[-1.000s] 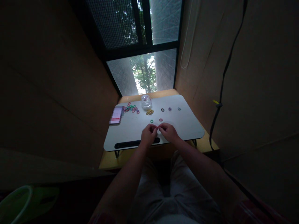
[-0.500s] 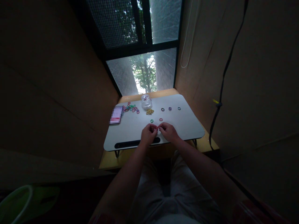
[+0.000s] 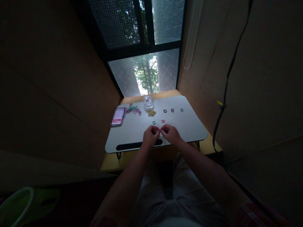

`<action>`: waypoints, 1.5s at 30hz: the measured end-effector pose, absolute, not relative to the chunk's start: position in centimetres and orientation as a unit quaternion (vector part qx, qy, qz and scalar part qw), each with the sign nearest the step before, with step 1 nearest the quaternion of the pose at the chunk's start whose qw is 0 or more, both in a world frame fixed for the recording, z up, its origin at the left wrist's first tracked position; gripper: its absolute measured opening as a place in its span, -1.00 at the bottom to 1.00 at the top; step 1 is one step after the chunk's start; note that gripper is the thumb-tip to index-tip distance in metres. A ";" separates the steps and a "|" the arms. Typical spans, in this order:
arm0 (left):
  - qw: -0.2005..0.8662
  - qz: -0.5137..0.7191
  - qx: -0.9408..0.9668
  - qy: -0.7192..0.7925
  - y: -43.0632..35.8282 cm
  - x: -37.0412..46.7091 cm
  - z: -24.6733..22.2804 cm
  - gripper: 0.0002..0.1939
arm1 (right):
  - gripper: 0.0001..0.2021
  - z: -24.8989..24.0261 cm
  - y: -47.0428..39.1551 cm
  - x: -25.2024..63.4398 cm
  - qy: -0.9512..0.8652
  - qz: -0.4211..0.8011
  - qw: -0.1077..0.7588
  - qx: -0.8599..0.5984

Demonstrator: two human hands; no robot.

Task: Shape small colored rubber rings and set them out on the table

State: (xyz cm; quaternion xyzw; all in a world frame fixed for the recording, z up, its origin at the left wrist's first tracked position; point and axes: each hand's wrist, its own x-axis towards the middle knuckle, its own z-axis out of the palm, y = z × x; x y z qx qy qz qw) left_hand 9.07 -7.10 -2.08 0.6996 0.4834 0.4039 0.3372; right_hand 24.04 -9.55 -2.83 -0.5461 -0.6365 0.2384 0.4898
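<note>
Over the front of the white folding table (image 3: 132, 132), my left hand (image 3: 151, 135) and my right hand (image 3: 170, 133) meet fingertip to fingertip. Both are closed in a pinch on a tiny reddish band (image 3: 159, 130), seemingly a hair tie, mostly hidden by the fingers. Just beyond them lie a green hair tie (image 3: 154, 122) and a pink hair tie (image 3: 163, 121), apart from each other. Farther back, a dark hair tie (image 3: 165, 111), a purple hair tie (image 3: 172, 110) and a teal hair tie (image 3: 181, 110) form a row. Left of that row is a cluster of yellow hair ties (image 3: 151, 113).
A clear plastic jar (image 3: 148, 103) stands at the back of the table. Mixed coloured hair ties (image 3: 133, 109) are heaped at the back left, beside a blurred-out flat object (image 3: 117, 116). A black slot (image 3: 129, 146) runs along the front edge. A dark cord (image 3: 228, 72) hangs on the right.
Both hands stay in nearly the same place, fingertips still together, with only a slight shift of the fingers. The things on the table have not moved.
</note>
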 end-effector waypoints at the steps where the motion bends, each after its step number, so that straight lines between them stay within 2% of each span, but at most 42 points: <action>1: 0.338 0.404 0.700 0.483 -7.1 9.1 -2.1 -0.79 | -0.87 -2.8 -9.6 24.0 -0.636 0.239 0.490 -0.547; 18: 0.357 0.403 0.692 0.482 -7.5 9.0 -1.4 -0.79 | -0.87 -2.3 -9.7 23.9 -0.635 0.216 0.474 -0.570; 28: 0.342 0.404 0.697 0.484 -7.6 9.2 -1.3 -0.74 | -0.88 -2.8 -9.4 23.9 -0.606 0.224 0.508 -0.570; 45: 0.342 0.387 0.707 0.484 -7.6 9.2 -1.4 -0.77 | -0.90 -2.8 -9.5 24.0 -0.630 0.214 0.485 -0.567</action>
